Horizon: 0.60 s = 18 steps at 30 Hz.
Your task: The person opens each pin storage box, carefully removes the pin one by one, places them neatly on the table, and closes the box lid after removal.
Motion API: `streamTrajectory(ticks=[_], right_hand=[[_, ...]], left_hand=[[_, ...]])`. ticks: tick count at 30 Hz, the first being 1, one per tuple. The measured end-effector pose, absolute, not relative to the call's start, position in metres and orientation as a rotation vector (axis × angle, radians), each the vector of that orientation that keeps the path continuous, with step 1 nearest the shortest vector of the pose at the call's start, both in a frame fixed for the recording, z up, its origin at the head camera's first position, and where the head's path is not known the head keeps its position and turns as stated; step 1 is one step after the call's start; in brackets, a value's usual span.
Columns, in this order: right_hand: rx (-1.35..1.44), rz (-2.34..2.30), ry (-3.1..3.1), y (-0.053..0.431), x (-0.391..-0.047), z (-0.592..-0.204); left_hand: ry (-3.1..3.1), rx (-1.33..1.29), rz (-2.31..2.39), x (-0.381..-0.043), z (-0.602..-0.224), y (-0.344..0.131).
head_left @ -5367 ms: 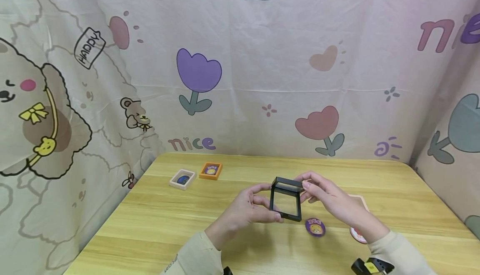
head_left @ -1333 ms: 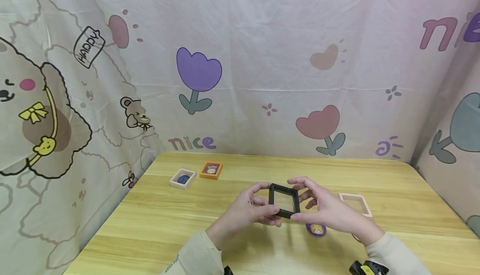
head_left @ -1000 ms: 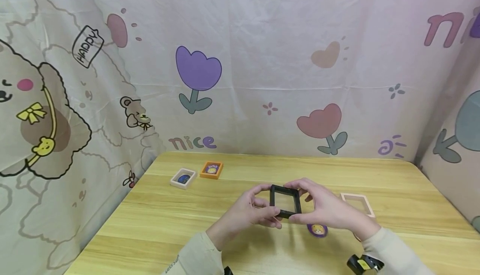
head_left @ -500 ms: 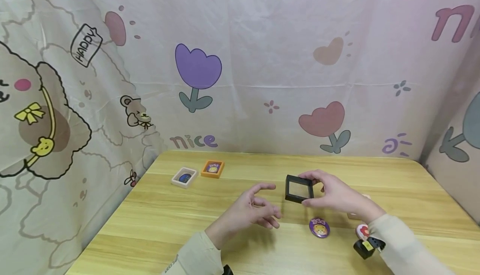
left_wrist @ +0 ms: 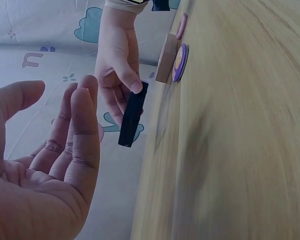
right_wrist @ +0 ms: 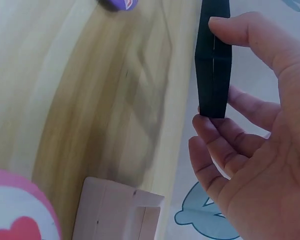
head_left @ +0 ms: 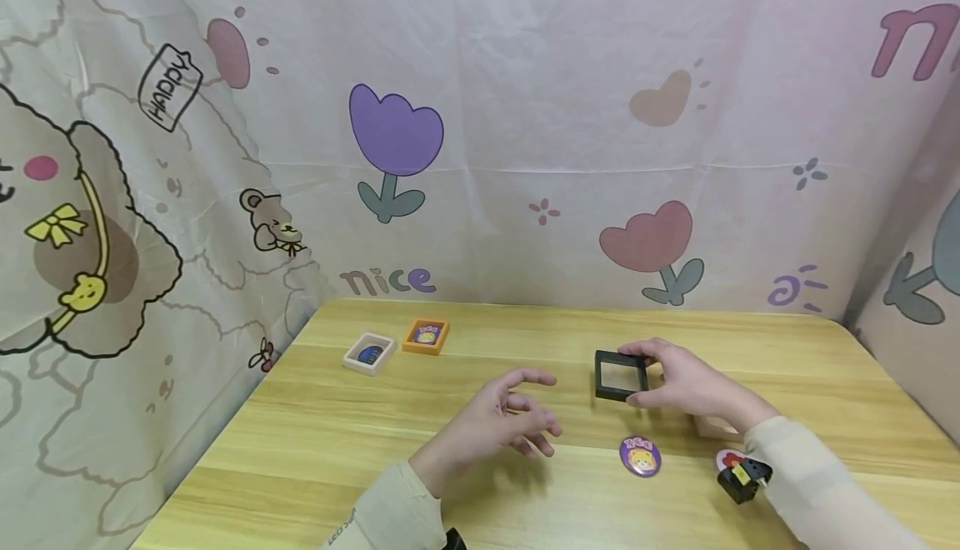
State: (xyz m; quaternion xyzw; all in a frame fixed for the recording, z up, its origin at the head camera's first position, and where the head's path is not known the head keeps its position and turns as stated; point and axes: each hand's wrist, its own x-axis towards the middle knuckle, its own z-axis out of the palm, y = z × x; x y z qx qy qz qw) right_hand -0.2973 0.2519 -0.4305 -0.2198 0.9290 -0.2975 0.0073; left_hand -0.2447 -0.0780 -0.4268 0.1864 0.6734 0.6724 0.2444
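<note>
My right hand [head_left: 686, 379] pinches the right side of a square black display frame [head_left: 599, 377], its thumb on the near edge and fingers on the far edge. The frame is closed, with clear film across its middle, and is held above the table, as the left wrist view shows its black side [left_wrist: 133, 115]. My left hand [head_left: 498, 421] hovers over the table with relaxed, spread fingers and holds nothing. Just below the frame in the head view lies a round purple badge [head_left: 641, 457] with a yellow bear face.
Beneath my right forearm are a pale pink frame [right_wrist: 107, 212], partly hidden, and a pink-rimmed badge [right_wrist: 20, 220] with a red shape. At the table's [head_left: 337, 450] back left stand a white frame [head_left: 370, 354] with a blue badge and an orange frame [head_left: 426, 337] with a purple badge.
The hinged black frame, opened earlier in both hands, has been closed. My left hand has let go; my right hand has carried the frame rightward and slightly away, uncovering the purple badge.
</note>
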Motion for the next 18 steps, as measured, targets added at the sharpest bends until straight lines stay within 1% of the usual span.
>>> streamTrajectory(ticks=[18], right_hand=[[-0.712, -0.847, 2.837, 0.247, -0.306, -0.443]], left_hand=[[1.854, 0.529, 1.813, -0.247, -0.424, -0.080]])
